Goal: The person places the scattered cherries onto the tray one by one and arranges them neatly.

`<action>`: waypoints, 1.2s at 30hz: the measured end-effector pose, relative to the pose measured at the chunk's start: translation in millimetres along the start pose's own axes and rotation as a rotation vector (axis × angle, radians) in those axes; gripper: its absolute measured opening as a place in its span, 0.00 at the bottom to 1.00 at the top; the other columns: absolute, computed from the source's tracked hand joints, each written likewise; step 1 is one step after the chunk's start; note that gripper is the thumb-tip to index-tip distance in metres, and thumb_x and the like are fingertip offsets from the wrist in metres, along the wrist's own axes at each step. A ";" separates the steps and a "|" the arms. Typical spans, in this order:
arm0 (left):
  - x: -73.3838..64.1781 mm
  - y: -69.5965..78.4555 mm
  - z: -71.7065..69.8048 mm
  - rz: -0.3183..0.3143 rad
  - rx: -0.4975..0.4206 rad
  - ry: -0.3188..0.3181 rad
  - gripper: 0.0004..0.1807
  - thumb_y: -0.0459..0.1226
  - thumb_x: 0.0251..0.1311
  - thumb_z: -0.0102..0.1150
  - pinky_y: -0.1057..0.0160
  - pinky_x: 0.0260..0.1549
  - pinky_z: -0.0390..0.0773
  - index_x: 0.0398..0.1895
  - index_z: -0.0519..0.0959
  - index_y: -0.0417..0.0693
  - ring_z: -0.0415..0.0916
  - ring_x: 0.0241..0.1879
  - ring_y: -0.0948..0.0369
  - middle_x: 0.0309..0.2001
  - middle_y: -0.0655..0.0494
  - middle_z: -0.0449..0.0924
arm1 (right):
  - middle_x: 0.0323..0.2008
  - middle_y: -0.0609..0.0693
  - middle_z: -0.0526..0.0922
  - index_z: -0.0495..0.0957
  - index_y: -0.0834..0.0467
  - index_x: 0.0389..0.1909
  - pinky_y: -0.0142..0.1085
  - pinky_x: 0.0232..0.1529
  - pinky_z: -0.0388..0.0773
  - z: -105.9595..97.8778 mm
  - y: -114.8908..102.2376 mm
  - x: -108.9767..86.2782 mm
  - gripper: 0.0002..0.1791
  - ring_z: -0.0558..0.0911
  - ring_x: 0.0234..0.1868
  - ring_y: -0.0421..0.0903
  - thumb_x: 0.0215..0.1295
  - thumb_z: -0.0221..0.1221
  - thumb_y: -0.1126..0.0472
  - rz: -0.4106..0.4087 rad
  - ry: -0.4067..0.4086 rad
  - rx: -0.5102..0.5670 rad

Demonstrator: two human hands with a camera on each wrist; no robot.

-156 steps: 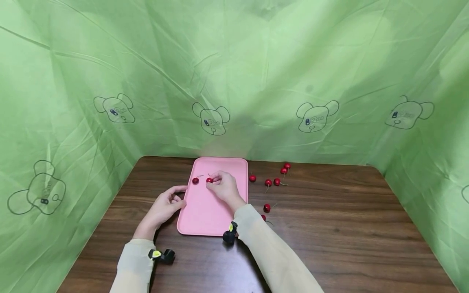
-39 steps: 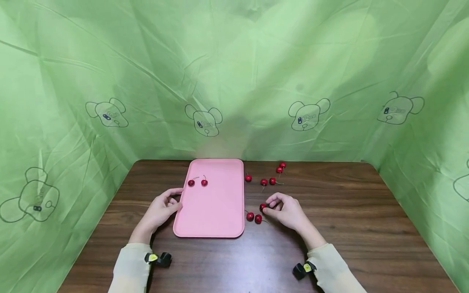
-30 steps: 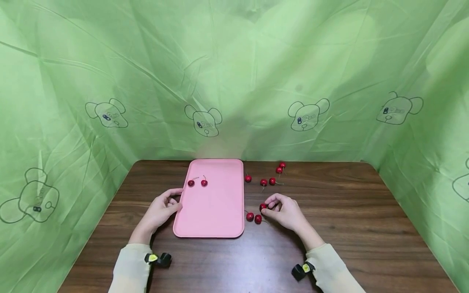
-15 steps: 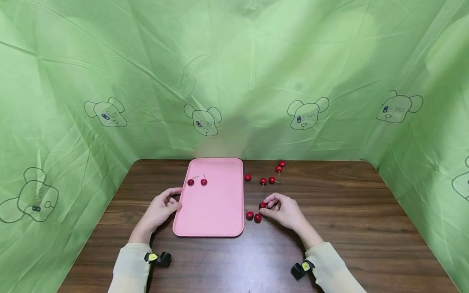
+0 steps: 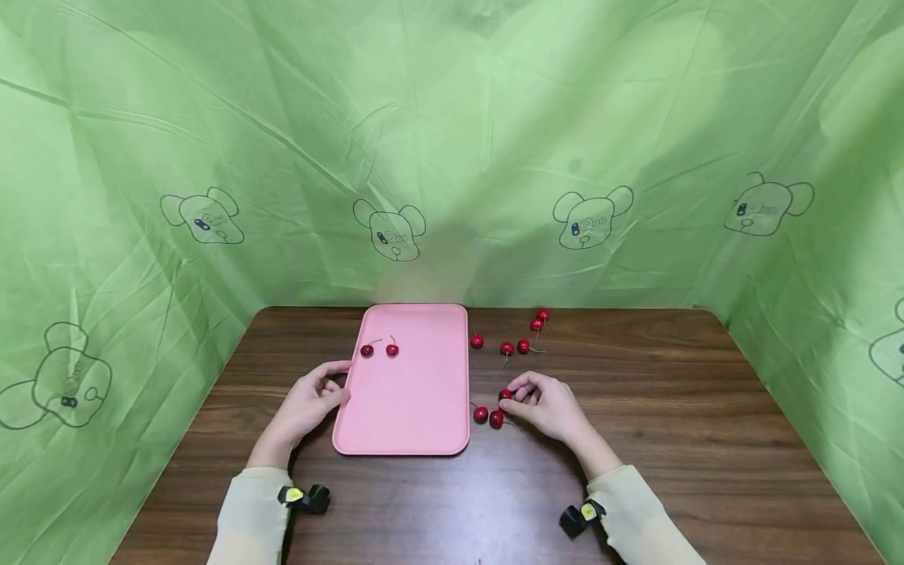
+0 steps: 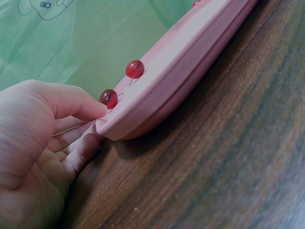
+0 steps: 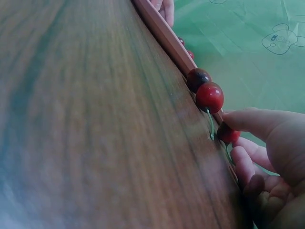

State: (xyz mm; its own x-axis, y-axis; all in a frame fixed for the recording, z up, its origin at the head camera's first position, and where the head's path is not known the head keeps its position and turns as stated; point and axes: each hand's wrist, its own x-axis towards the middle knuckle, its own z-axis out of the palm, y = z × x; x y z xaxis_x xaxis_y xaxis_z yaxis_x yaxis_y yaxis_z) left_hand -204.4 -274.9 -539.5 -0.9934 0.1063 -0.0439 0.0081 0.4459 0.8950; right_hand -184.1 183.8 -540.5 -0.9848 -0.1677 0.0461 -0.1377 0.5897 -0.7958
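Note:
My left hand [image 5: 307, 404] grips the left edge of a pink tray [image 5: 402, 416], thumb over the rim and fingers below in the left wrist view. On the tray lie two red cherries, a left cherry [image 5: 366, 351] and a right cherry [image 5: 391, 350], stems pointing up and away. To the right of the tray my right hand [image 5: 551, 404] pinches a cherry [image 7: 229, 133] between thumb and fingers, low at the table; its green stem hangs down. Two more cherries, one at the tray's edge [image 5: 480, 414] and one beside it [image 5: 497, 419], lie just in front of that hand.
Several cherries are spread behind my right hand, among them one near the tray [image 5: 476, 341], a middle one [image 5: 507, 348] and a far one [image 5: 542, 315]. The brown wooden table [image 5: 650, 408] ends at a green cloth backdrop [image 5: 487, 157] with printed bear heads.
About five seconds ago my right hand held a cherry over the tray; that cherry now lies there, and the hand is right of the tray at another cherry. Over the last second little has moved.

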 end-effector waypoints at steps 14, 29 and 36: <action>1.0 -6.5 -2.0 0.019 -0.021 -0.005 0.30 0.28 0.70 0.68 0.68 0.34 0.78 0.75 0.76 0.40 0.77 0.35 0.60 0.38 0.44 0.82 | 0.33 0.42 0.85 0.90 0.49 0.44 0.33 0.32 0.76 -1.6 -0.8 -0.2 0.11 0.79 0.28 0.39 0.62 0.79 0.56 -0.050 -0.008 -0.006; 0.8 -5.2 -2.2 0.011 -0.029 -0.011 0.30 0.28 0.70 0.68 0.67 0.35 0.78 0.75 0.75 0.40 0.77 0.36 0.60 0.38 0.42 0.82 | 0.36 0.43 0.88 0.89 0.50 0.45 0.33 0.33 0.76 -2.6 -4.0 -2.6 0.11 0.79 0.27 0.39 0.62 0.76 0.59 -0.088 -0.017 -0.021; -0.6 -3.4 -1.7 0.022 -0.025 -0.016 0.30 0.27 0.70 0.67 0.67 0.35 0.78 0.75 0.74 0.37 0.77 0.36 0.60 0.39 0.41 0.82 | 0.37 0.44 0.87 0.89 0.51 0.46 0.33 0.33 0.77 -0.2 -7.4 -3.6 0.13 0.79 0.28 0.39 0.63 0.78 0.55 -0.077 -0.011 -0.046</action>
State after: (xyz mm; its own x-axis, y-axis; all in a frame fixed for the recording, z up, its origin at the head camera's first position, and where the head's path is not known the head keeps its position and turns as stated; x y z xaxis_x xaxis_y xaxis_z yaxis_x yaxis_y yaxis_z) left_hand -204.0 -278.0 -541.8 -0.9910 0.1299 -0.0308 0.0270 0.4206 0.9068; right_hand -179.5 180.3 -534.6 -0.9698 -0.2226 0.0994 -0.2181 0.6102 -0.7616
